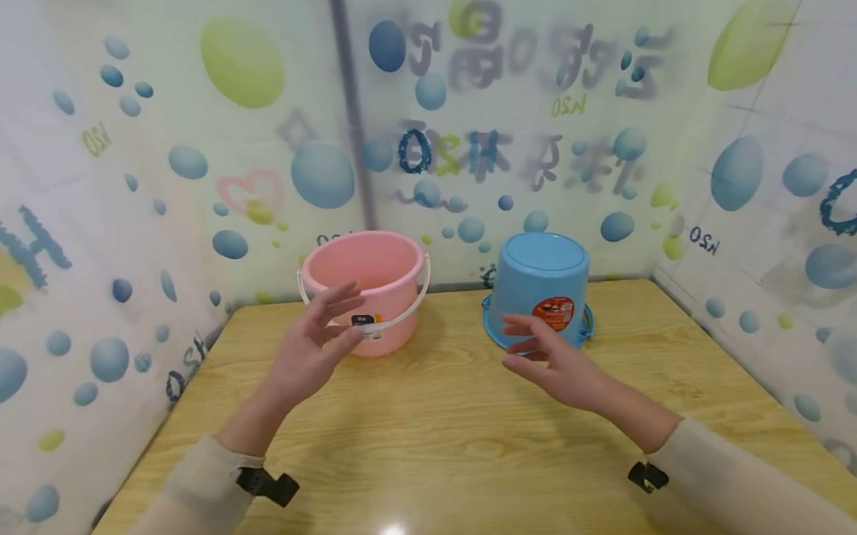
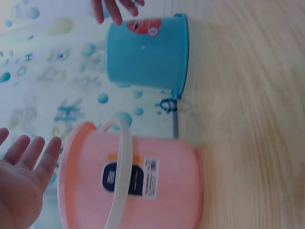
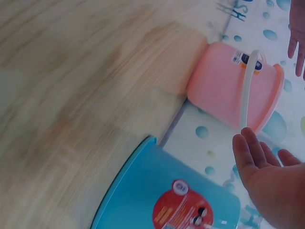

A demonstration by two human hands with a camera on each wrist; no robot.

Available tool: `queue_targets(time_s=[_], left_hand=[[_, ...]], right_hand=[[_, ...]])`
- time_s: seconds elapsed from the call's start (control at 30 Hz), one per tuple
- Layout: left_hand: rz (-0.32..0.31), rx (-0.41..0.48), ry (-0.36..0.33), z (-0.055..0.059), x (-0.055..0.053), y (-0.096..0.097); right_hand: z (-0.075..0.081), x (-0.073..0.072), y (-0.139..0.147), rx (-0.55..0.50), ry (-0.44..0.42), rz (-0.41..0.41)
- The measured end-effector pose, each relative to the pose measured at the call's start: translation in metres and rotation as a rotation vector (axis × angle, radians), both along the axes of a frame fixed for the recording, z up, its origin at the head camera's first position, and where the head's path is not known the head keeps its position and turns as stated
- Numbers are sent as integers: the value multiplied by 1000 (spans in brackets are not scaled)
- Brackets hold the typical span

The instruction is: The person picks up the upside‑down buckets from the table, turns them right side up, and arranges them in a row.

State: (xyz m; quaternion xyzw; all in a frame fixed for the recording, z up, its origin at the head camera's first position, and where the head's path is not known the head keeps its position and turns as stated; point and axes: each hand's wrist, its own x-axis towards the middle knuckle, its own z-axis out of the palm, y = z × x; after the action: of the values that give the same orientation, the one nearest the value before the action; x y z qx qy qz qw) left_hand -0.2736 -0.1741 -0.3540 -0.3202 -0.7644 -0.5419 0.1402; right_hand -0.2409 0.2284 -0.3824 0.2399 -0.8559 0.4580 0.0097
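A pink bucket point(image 1: 395, 333) stands upright at the back left of the table, its white handle point(image 1: 409, 310) hanging across the front. To its right a blue bucket point(image 1: 516, 295) sits upside down, rim on the table, with a red round sticker point(image 1: 553, 314). My left hand point(image 1: 310, 352) is in front of the pink bucket, fingers extended and holding nothing. In the left wrist view, that hand point(image 2: 24, 181) appears beside the pink bucket's rim. My right hand point(image 1: 562, 365) is raised before the blue bucket with loosely bent fingers, nothing in its grasp.
The wooden table point(image 1: 436, 435) reaches back to a curtain point(image 1: 407, 101) printed with blue and green drops. Similar patterned sheets hang at the left point(image 1: 50, 316) and right point(image 1: 779, 228). Each wrist wears a dark strap point(image 1: 265, 484).
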Motion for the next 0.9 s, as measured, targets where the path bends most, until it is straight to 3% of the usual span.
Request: queue_targets(time_s=[0.27, 0.53, 0.7, 0.9], left_hand=[[-150, -108, 2, -12, 3, 47], [-278, -180, -30, -24, 1, 101], [-292, -260, -127, -29, -10, 129], [-228, -308, -233, -41, -35, 155]], right_hand=[[-5, 6, 42, 31, 55, -53], [-7, 9, 83, 133, 60, -187], [-8, 0, 106, 159, 25, -250], [-15, -21, 128, 208, -47, -279]])
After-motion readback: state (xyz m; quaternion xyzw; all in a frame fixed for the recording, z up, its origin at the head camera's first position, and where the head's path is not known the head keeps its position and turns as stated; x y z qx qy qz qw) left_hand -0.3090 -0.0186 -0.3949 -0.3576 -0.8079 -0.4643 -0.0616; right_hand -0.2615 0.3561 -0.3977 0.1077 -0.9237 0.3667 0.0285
